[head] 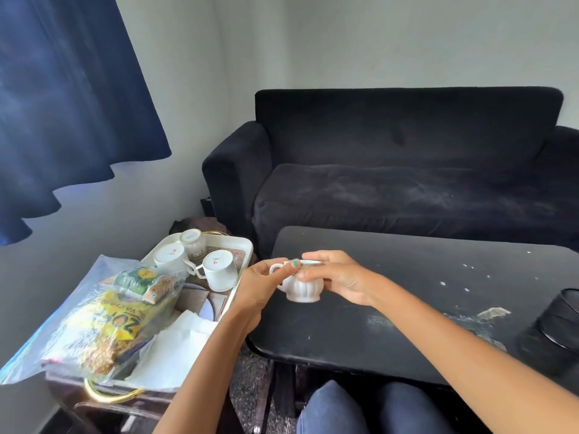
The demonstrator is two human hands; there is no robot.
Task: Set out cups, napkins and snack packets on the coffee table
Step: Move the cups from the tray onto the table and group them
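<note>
— Both hands on the ribbed white cup (302, 288), centre of the frame, just above the near-left corner of the dark worktop (407, 277). Upright, mouth up. Touching the surface or not: hard to tell.

— Grip?

— Left hand (260, 281) at the handle side, fingers (289, 267) pinched together on the handle and rim. Right hand (338, 277) cupped round the far side, fingers clamped on the wall and rim.

— Rest of the things?

— Lower left of the frame, on the white tray (244, 245): three more cups (219, 270), all upside down. Nearer the camera, a clear bag of snack packets (103, 314) lying tilted, white napkins (178, 343) just beside and partly under it. None on the worktop yet, so early in the job by the look of it.

— Risks from here?

— Cup close to the worktop's left edge; set down there and nudged while reaching back to the tray, likely off onto the floor. Better further in. Also a thin pinch on the handle: let go with the right too soon and a tilt or slip seems possible. Bag overhanging the tray's near side, so a careless pull on a napkin could drag it down. Black mesh holder (560, 321) at the right edge, well apart, no worry.
</note>
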